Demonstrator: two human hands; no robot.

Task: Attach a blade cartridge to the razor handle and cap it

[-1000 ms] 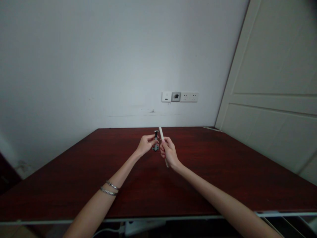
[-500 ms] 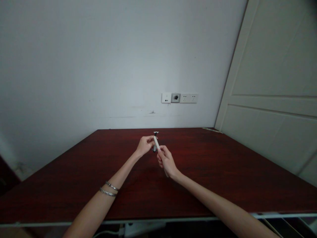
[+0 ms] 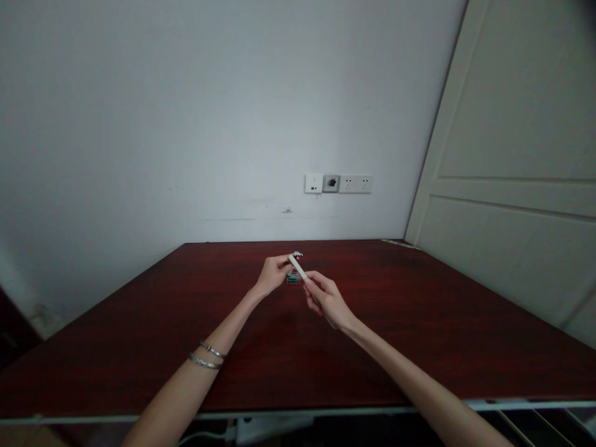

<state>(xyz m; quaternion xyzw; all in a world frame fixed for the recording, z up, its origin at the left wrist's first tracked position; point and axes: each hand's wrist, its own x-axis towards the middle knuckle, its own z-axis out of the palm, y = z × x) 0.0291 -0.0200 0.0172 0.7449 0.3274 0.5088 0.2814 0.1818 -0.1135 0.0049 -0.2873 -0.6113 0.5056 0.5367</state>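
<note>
My right hand (image 3: 329,302) is closed around the near end of a slim white stick (image 3: 298,267), which slants up and to the left over the table. My left hand (image 3: 274,273) pinches at the stick's far end, its fingertips partly hidden behind it. A small silver-and-black piece (image 3: 298,254) juts out just beyond that end, by my left fingertips. Below the stick, between my hands, a small silvery-green part (image 3: 293,278) shows. Whether these two parts are joined to the stick, I cannot tell.
The dark red wooden table (image 3: 400,347) reaches back to a pale wall (image 3: 223,124). Sockets (image 3: 356,184) are set low in that wall, and a cream door panel (image 3: 516,136) stands to the right. Below the table's front edge runs a white cable (image 3: 200,436).
My right hand has moved a little to the right, tilting the white stick flatter. The silver-and-black piece has turned, and the lower part looks wider. My left hand has stayed almost in place.
</note>
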